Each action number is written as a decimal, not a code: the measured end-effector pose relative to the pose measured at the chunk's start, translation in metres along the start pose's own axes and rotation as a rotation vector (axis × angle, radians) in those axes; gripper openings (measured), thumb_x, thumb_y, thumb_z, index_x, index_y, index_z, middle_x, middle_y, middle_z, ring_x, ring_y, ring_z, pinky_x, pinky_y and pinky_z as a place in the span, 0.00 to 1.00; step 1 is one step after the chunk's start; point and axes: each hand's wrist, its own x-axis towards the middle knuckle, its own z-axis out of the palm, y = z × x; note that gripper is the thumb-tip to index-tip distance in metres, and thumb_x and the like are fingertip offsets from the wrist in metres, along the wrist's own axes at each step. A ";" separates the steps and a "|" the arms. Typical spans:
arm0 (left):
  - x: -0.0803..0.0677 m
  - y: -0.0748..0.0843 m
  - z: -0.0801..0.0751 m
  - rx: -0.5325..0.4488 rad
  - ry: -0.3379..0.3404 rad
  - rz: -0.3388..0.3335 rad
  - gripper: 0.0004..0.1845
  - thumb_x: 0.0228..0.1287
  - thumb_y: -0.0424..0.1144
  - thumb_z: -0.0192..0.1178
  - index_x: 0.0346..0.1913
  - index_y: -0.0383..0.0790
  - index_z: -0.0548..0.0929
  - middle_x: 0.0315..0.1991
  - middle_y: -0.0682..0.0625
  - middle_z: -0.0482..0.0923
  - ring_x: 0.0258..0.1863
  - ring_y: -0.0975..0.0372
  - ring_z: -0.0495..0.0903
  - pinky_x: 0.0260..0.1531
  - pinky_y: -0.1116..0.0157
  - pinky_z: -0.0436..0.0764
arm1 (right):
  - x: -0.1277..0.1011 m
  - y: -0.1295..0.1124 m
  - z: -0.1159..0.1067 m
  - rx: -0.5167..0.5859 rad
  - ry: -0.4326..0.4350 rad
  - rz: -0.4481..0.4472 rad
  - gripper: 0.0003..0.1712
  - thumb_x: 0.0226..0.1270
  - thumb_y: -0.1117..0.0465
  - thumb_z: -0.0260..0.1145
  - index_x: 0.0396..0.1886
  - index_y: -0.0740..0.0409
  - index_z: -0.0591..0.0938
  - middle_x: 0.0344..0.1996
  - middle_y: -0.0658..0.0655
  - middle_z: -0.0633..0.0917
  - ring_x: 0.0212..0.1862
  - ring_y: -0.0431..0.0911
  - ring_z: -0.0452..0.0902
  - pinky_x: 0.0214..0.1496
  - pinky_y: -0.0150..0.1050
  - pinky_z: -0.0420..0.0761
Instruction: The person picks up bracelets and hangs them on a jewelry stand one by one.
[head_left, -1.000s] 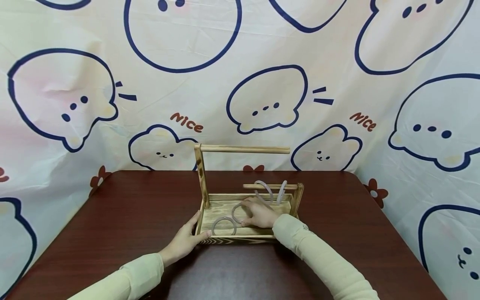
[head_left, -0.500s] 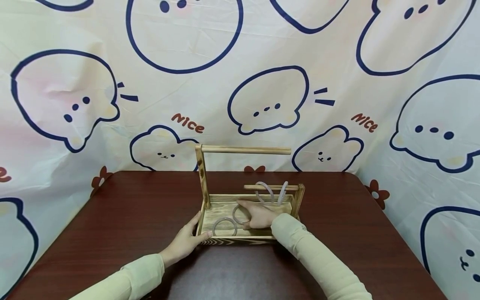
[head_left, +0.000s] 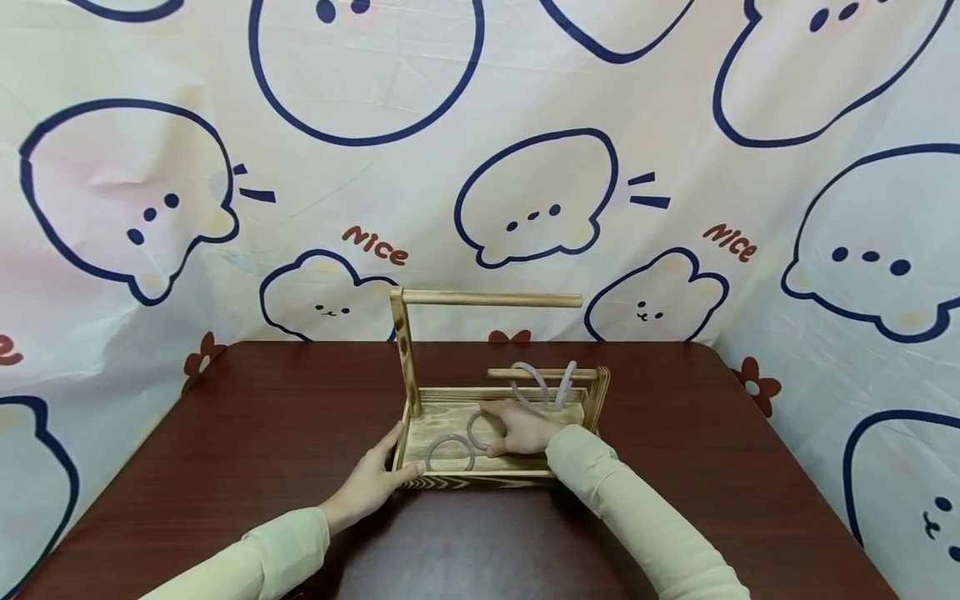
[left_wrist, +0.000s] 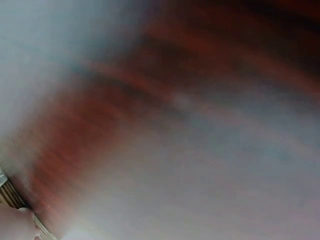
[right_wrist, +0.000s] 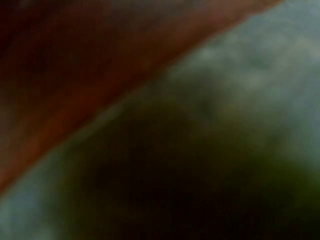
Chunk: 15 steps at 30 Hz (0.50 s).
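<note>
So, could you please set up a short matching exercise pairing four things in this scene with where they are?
Things:
1. left hand
2. right hand
3. hanging rings
4. flat ring

Places:
a. lying alone on the tray floor, near its front edge
b. on the low rod at the tray's right end
c. against the wooden tray's front left corner
d. inside the tray, on another ring

Pairs: 1-c, 2-d, 3-b, 4-a

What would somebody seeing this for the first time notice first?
Probably the wooden rack at the middle of the dark red table, with a tall rail on its left post and a low rail at the right carrying two pale rings. The right hand pinches a ring lying in the tray, beside another flat ring, while the left hand rests on the tray's front left corner. Behind hangs a big cartoon-bear cloth.
</note>
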 end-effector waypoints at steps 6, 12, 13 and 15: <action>-0.001 0.000 -0.001 -0.011 0.002 0.010 0.45 0.60 0.45 0.61 0.72 0.37 0.46 0.72 0.41 0.44 0.71 0.53 0.44 0.65 0.47 0.53 | -0.002 -0.002 -0.001 -0.033 0.025 0.009 0.50 0.50 0.45 0.71 0.68 0.62 0.62 0.64 0.58 0.69 0.66 0.51 0.62 0.65 0.45 0.63; -0.001 0.000 -0.001 -0.016 -0.002 0.015 0.45 0.60 0.45 0.61 0.72 0.36 0.46 0.72 0.40 0.45 0.71 0.52 0.43 0.65 0.47 0.53 | -0.002 -0.001 0.004 -0.044 0.101 -0.014 0.49 0.46 0.44 0.73 0.65 0.63 0.66 0.61 0.58 0.72 0.64 0.50 0.65 0.64 0.43 0.65; -0.001 0.001 -0.001 -0.016 0.000 0.015 0.45 0.60 0.45 0.61 0.72 0.36 0.46 0.72 0.40 0.45 0.70 0.52 0.45 0.65 0.48 0.53 | -0.002 -0.002 0.005 -0.046 0.118 -0.016 0.50 0.46 0.43 0.73 0.65 0.63 0.66 0.61 0.58 0.73 0.63 0.50 0.65 0.64 0.43 0.65; -0.001 0.001 -0.001 -0.008 0.005 0.020 0.45 0.60 0.45 0.60 0.72 0.35 0.46 0.72 0.40 0.45 0.70 0.51 0.46 0.65 0.48 0.54 | -0.002 -0.005 0.006 -0.032 0.150 -0.014 0.51 0.44 0.42 0.73 0.65 0.63 0.67 0.61 0.58 0.73 0.63 0.50 0.66 0.65 0.44 0.64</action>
